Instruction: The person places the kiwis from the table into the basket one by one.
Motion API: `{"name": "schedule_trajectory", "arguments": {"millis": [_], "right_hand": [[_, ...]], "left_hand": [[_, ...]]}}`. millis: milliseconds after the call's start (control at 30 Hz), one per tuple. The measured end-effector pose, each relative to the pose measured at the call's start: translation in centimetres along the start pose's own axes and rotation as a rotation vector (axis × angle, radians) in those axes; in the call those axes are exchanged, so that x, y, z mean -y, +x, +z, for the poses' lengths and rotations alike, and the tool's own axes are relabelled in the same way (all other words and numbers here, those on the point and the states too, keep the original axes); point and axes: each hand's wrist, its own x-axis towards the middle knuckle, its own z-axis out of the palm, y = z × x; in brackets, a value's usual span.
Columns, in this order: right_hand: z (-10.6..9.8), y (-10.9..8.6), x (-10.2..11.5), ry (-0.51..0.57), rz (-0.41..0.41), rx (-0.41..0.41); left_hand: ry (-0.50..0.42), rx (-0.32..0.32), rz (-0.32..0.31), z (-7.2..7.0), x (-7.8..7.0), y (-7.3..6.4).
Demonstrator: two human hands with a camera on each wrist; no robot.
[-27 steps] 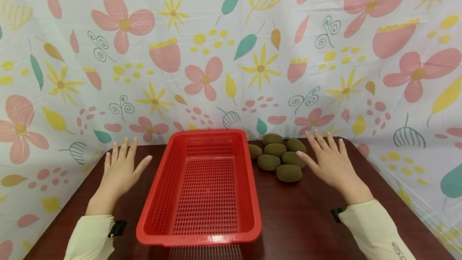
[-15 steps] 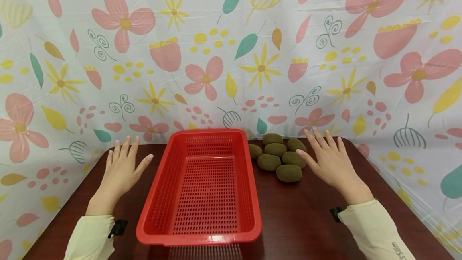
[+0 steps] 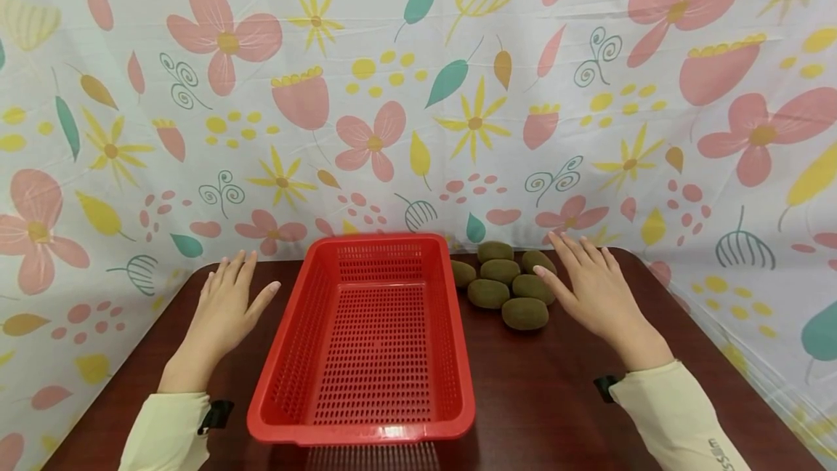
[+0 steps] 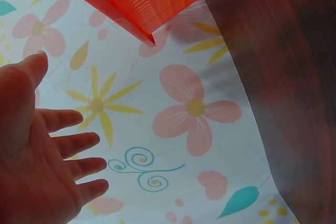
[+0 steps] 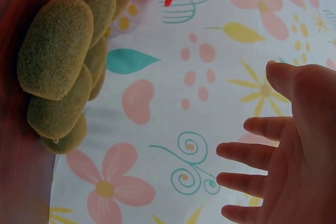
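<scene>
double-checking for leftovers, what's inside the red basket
Only perforated floor and walls show inside the red basket; nothing lies on that floor. The near wall's inner face is hidden by the rim.

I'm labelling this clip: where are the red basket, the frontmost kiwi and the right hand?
Red basket (image 3: 362, 434): head view, on its near rim.
Frontmost kiwi (image 3: 525, 314): head view, mid-body.
Right hand (image 3: 596, 292): head view, on its back.

A white cloth (image 3: 418, 86) with faint creases, printed with pink, yellow and teal flowers and leaves, hangs along the far, left and right sides of a dark reddish-brown table (image 3: 539, 398) whose far corners are rounded and whose top has a slight sheen.
</scene>
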Motion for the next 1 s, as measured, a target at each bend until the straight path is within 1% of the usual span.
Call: {"name": "schedule_trajectory", "arguments": {"millis": [167,267,367,667,833,1000], "right_hand": [[0.1,0.0,0.2,0.016,-0.009,-0.016],[0.2,0.0,0.3,0.031,-0.008,-0.013],[0.3,0.1,0.4,0.046,-0.012,-0.008],[0.4,0.3,1.0,0.092,-0.027,0.009],[0.5,0.3,1.2,0.098,-0.031,0.017],[0.9,0.2,1.2,0.102,-0.037,0.008]], "left_hand": [[-0.075,0.005,0.027,0.1,0.0,0.2],[-0.153,0.031,0.042,0.0,0.1,0.3],[-0.208,0.065,0.049,-0.1,0.0,0.2],[-0.281,0.122,0.042,-0.2,0.0,0.0],[-0.347,0.173,0.04,0.1,0.1,0.0],[-0.433,0.225,0.072,0.3,0.2,0.2]]}}
